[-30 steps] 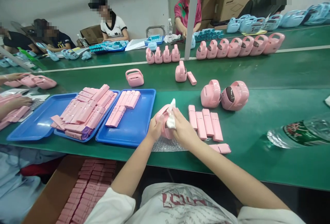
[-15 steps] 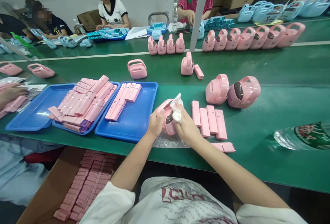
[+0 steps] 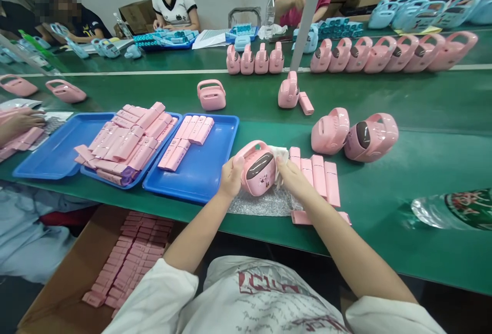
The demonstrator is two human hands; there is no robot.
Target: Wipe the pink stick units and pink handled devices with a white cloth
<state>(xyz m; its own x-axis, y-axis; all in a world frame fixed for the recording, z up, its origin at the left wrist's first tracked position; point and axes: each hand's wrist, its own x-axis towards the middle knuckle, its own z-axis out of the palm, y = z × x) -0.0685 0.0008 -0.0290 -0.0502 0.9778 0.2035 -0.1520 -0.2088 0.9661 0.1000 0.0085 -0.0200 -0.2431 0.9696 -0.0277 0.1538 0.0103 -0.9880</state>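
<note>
My left hand (image 3: 231, 178) grips the left side of a pink handled device (image 3: 257, 178), whose dark oval panel and small printed figures face up toward me. At the device's right side, my right hand (image 3: 292, 175) is closed on a white cloth (image 3: 279, 155), which touches the casing. Below the device lies a sheet of bubble wrap (image 3: 257, 205) on the green table (image 3: 384, 242). Just right of my right hand stand several pink bars (image 3: 319, 175) side by side, and another pink bar (image 3: 302, 217) lies crosswise, partly behind my right forearm.
Two pink devices (image 3: 329, 131) sit beyond the bars, with a bottle (image 3: 453, 208) at the right. On the left are blue trays (image 3: 207, 188) and a heap of pink bars (image 3: 126, 139). A box (image 3: 57, 293) of bars stands below. A co-worker's hand (image 3: 19, 124) is far left.
The held device has turned so its dark panel and printed front show more. My right hand and the cloth have moved from its front to its right side. The view has shifted slightly.
</note>
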